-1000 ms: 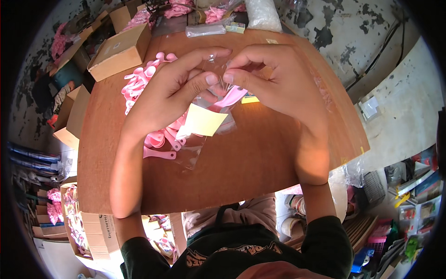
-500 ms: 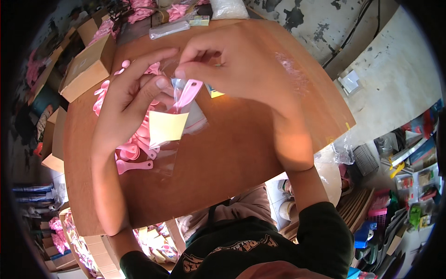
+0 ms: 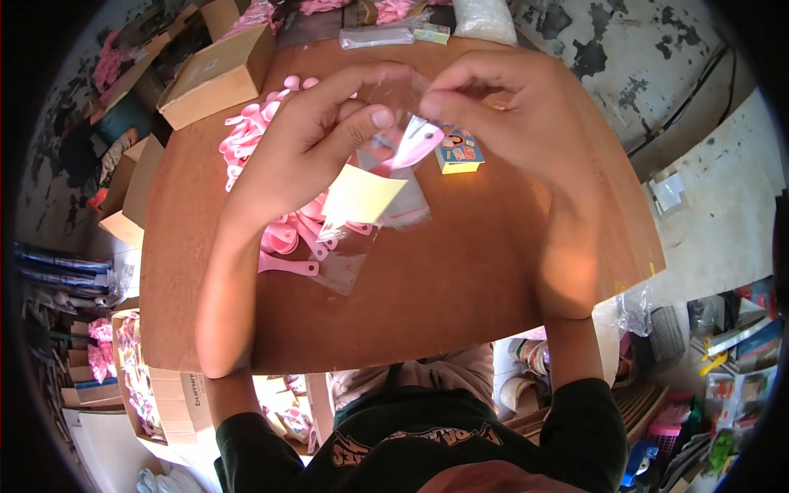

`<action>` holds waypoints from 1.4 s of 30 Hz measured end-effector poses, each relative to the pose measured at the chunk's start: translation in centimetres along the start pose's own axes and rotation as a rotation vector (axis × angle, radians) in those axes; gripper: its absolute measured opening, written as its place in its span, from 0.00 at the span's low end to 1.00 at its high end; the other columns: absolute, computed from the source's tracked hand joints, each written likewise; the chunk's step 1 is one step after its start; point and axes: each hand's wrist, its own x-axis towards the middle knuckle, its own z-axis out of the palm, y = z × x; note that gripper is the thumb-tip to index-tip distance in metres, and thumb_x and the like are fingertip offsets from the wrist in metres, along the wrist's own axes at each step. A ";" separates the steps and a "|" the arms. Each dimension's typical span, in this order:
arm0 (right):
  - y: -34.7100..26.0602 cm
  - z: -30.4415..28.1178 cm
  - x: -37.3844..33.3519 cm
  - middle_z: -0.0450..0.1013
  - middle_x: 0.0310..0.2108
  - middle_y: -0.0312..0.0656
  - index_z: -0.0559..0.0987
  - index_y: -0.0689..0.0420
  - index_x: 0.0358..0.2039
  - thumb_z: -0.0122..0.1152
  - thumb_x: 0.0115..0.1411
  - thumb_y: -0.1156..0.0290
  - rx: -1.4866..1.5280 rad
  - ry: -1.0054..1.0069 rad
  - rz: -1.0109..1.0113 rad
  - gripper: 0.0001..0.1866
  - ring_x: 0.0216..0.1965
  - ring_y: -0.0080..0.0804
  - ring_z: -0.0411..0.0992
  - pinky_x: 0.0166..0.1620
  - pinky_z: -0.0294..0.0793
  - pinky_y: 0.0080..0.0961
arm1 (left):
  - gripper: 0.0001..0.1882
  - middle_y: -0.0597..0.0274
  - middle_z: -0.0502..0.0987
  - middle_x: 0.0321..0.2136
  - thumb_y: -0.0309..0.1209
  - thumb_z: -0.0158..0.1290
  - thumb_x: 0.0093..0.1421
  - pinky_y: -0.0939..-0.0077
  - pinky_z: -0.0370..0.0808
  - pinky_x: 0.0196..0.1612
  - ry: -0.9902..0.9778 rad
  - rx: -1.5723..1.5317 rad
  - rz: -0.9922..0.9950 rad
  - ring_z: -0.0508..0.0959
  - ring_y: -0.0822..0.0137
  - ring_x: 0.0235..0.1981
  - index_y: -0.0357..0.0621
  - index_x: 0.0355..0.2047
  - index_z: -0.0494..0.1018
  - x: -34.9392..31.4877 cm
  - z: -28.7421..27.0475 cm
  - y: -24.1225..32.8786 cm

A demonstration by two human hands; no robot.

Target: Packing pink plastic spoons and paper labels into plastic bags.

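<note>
Over the table, my left hand [image 3: 316, 144] is closed on a small clear plastic bag [image 3: 403, 89], thumb bent over the front. A pink plastic spoon [image 3: 421, 146] shows its handle, with a hole near the end, at the bag; its bowl is hidden by my fingers. Below it, a pale yellow card [image 3: 366, 195] hangs under the same hand. My right hand [image 3: 518, 111] has thumb and forefinger pinched at the bag's upper right edge. More pink spoons [image 3: 245, 131] lie piled behind and below my left hand, and clear bags [image 3: 349, 271] lie flat on the table.
A stack of printed cards [image 3: 460, 154] with yellow sides sits beyond the bag on the brown table [image 3: 444, 271]. Cardboard boxes [image 3: 218, 78] stand at the left. A wrapped clear packet [image 3: 376, 38] and a white bulging bag [image 3: 485, 20] lie along the far edge.
The view has shifted, so the table sits farther right. Both hands keep their hold on the bag, and the spoon's handle now leans more to the right.
</note>
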 end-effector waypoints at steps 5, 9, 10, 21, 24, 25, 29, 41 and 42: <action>0.6 -0.3 0.1 0.77 0.21 0.37 0.81 0.63 0.27 0.66 0.53 0.71 -0.008 0.011 0.063 0.08 0.22 0.19 0.73 0.26 0.70 0.18 | 0.25 0.51 0.75 0.47 0.27 0.50 0.65 0.72 0.73 0.52 -0.036 0.054 -0.032 0.75 0.68 0.48 0.36 0.61 0.59 0.2 -0.5 0.2; 2.2 0.1 -0.3 0.77 0.20 0.42 0.81 0.63 0.26 0.64 0.51 0.72 -0.066 -0.063 0.130 0.07 0.21 0.25 0.74 0.26 0.71 0.22 | 0.28 0.53 0.73 0.49 0.28 0.55 0.62 0.69 0.71 0.55 -0.009 0.093 -0.009 0.74 0.66 0.50 0.38 0.61 0.60 0.2 0.0 -0.4; 2.5 0.1 -0.3 0.77 0.20 0.42 0.81 0.63 0.26 0.64 0.51 0.72 -0.067 -0.065 0.129 0.07 0.21 0.25 0.74 0.26 0.71 0.22 | 0.30 0.54 0.73 0.49 0.29 0.57 0.61 0.69 0.70 0.56 -0.016 0.158 -0.006 0.74 0.66 0.50 0.39 0.61 0.60 0.3 0.0 -0.4; 1.6 1.3 -0.6 0.76 0.21 0.38 0.82 0.63 0.27 0.67 0.53 0.70 -0.005 0.058 0.157 0.08 0.22 0.18 0.72 0.27 0.71 0.18 | 0.18 0.61 0.78 0.42 0.26 0.59 0.59 0.77 0.73 0.49 -0.067 0.214 0.051 0.76 0.74 0.42 0.36 0.50 0.73 0.6 0.8 -2.1; 1.0 1.4 -0.4 0.77 0.24 0.35 0.82 0.62 0.33 0.68 0.55 0.67 0.041 0.086 0.096 0.11 0.25 0.16 0.71 0.30 0.70 0.16 | 0.09 0.63 0.80 0.34 0.25 0.55 0.62 0.81 0.74 0.42 0.039 0.064 -0.010 0.76 0.76 0.36 0.33 0.40 0.77 0.6 0.8 -1.8; 1.1 1.3 -0.3 0.77 0.24 0.35 0.82 0.62 0.33 0.68 0.55 0.67 0.041 0.085 0.091 0.11 0.25 0.16 0.71 0.30 0.70 0.16 | 0.08 0.62 0.80 0.32 0.24 0.53 0.62 0.81 0.75 0.40 0.095 0.090 0.005 0.78 0.76 0.34 0.32 0.39 0.77 0.6 0.5 -1.7; 1.8 0.8 -0.4 0.77 0.27 0.34 0.81 0.61 0.39 0.68 0.56 0.64 0.108 0.018 0.148 0.15 0.28 0.15 0.70 0.30 0.68 0.14 | 0.10 0.58 0.82 0.33 0.24 0.51 0.64 0.83 0.77 0.36 0.176 0.064 0.025 0.80 0.76 0.34 0.30 0.41 0.77 0.7 -0.2 -1.6; 2.8 1.4 -0.2 0.76 0.25 0.33 0.82 0.62 0.31 0.64 0.60 0.68 0.183 0.010 0.147 0.09 0.27 0.13 0.69 0.29 0.66 0.14 | 0.14 0.56 0.80 0.36 0.29 0.54 0.64 0.81 0.77 0.35 0.225 -0.109 -0.044 0.81 0.72 0.35 0.32 0.46 0.75 0.6 0.1 -1.0; 2.9 1.4 -0.2 0.76 0.24 0.32 0.82 0.62 0.31 0.64 0.60 0.68 0.196 0.034 0.154 0.09 0.26 0.13 0.69 0.29 0.66 0.13 | 0.14 0.58 0.81 0.33 0.31 0.56 0.63 0.86 0.74 0.29 0.246 -0.096 -0.060 0.80 0.75 0.33 0.33 0.45 0.76 0.6 0.2 -1.0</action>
